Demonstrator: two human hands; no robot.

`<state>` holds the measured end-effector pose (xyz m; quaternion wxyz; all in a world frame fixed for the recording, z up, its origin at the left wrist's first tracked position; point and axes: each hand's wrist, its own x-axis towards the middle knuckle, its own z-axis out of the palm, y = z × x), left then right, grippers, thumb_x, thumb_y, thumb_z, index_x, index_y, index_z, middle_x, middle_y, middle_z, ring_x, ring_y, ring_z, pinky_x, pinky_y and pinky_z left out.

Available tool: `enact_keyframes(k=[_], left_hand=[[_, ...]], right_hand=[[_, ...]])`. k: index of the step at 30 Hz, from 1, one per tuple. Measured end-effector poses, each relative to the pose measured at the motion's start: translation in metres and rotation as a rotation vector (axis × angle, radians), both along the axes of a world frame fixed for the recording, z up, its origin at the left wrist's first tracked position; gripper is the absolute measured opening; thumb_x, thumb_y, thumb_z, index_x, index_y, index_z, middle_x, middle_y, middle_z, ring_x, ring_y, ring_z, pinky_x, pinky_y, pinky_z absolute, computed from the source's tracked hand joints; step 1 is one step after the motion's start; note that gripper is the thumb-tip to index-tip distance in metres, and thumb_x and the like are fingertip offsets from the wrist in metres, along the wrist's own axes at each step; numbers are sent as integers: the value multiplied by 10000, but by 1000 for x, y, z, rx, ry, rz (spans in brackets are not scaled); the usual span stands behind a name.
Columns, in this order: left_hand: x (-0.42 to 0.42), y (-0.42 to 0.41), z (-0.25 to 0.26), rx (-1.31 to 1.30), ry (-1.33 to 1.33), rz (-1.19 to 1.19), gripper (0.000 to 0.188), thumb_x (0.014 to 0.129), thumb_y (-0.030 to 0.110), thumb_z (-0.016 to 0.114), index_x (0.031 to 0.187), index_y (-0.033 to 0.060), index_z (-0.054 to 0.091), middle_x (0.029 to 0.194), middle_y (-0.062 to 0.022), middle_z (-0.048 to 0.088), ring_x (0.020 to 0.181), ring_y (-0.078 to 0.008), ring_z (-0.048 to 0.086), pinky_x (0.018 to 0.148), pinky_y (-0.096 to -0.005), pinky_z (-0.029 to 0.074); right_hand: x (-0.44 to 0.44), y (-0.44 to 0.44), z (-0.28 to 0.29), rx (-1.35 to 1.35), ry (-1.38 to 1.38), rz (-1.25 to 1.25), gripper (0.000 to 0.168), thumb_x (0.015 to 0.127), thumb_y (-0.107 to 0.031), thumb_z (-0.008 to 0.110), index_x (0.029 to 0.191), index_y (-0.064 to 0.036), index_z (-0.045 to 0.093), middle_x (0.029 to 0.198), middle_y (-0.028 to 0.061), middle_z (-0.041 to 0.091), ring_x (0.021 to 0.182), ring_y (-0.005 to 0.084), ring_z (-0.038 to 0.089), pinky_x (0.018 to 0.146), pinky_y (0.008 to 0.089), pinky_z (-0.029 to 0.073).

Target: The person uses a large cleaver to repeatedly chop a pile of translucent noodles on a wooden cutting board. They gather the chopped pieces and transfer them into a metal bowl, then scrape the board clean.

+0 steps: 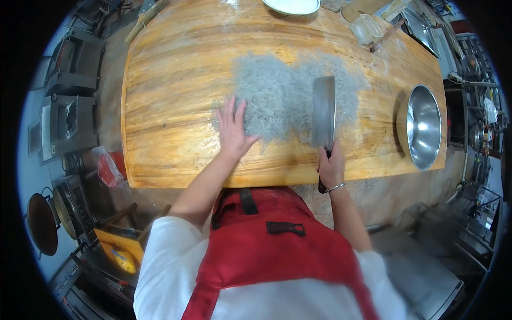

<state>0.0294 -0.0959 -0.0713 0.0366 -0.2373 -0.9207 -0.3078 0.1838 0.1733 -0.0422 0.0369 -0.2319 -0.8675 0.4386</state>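
A wide, flat spread of translucent, pale grey shreds, perhaps cut glass noodles (268,96), covers the middle of the wooden table (172,148). At its left edge my left hand (233,134) lies palm down with the fingers apart, holding nothing. My right hand (332,166), with a bracelet at the wrist, grips the dark handle of a cleaver (323,112). The broad blade points away from me over the right part of the shreds. Whether the blade touches the wood cannot be told.
A steel mixing bowl (424,128) is at the table's right end. At the far side are a white plate (294,6), a clear plastic container (366,30) and a wooden stick (388,36). A rolling pin or thick wooden rod (148,20) is at the far left corner.
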Motion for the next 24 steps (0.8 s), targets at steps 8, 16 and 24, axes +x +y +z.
enact_keyframes(k=[8,16,24], left_hand=[[-11,106,29,157,-48,-79,752,812,282,760,1449,83,412,1568,-210,277,1490,-397,212,1224,-579,151],[31,-27,-7,84,-49,464,618,906,212,629,1452,22,410,1543,-238,304,1438,-403,295,1193,-498,242],[37,-36,-20,325,0,383,414,838,35,621,1246,24,553,1331,-199,538,1246,-378,506,1089,-440,398]], right_hand=[[-9,-1,26,-243,-62,-82,174,988,-105,584,1127,-43,499,648,17,524,480,99,514,435,281,431],[-8,6,34,83,126,52,218,967,-175,574,1117,-24,527,802,196,638,702,419,623,640,480,482],[-31,-72,58,78,-141,466,334,973,-143,541,1281,-40,465,897,248,660,798,466,638,681,543,490]])
